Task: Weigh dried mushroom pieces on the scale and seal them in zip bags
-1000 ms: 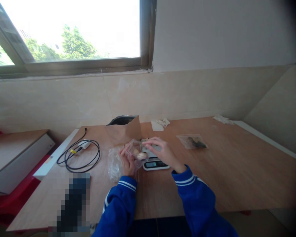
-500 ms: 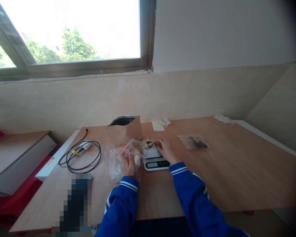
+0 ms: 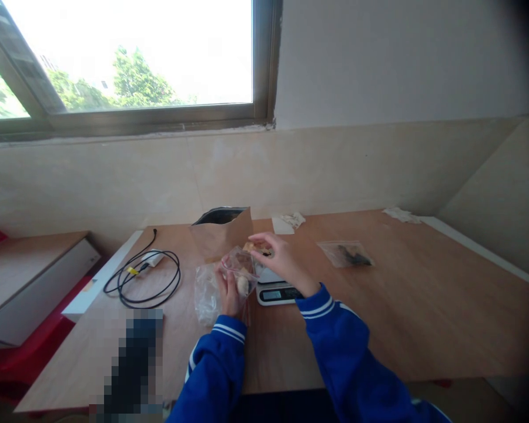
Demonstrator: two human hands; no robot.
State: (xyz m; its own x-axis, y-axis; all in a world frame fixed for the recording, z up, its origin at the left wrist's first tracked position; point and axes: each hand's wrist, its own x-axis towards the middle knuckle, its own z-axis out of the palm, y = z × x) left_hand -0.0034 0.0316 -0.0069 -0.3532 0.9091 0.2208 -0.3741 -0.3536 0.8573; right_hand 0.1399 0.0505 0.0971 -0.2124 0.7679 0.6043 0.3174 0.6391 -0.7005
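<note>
My left hand (image 3: 230,291) is closed on a clear zip bag (image 3: 245,265) with pale pieces inside. Between the thumb and fingers of my right hand (image 3: 280,258) is a thin tan-brown dried slice (image 3: 249,247), held just above the bag's mouth. Below my right hand sits a white digital kitchen scale (image 3: 267,295) with a small display and dark buttons. At least one more pale piece with dark marks shows on its plate, partly hidden by the hand. Left of the bag lies another crumpled clear plastic bag (image 3: 207,296), touching or close to my left hand.
An open brown paper pouch (image 3: 223,238) stands behind the bags. A coiled black cable (image 3: 121,294) with a white adapter (image 3: 152,257) lies left. A zip bag of dark pieces (image 3: 346,254) lies right, and crumpled tissue (image 3: 293,220) at the back. A blurred dark object (image 3: 132,364) is front left.
My right hand has lifted the dried slice from the scale and moved it left to the mouth of the zip bag. My left hand stays almost in place, holding the bag.
</note>
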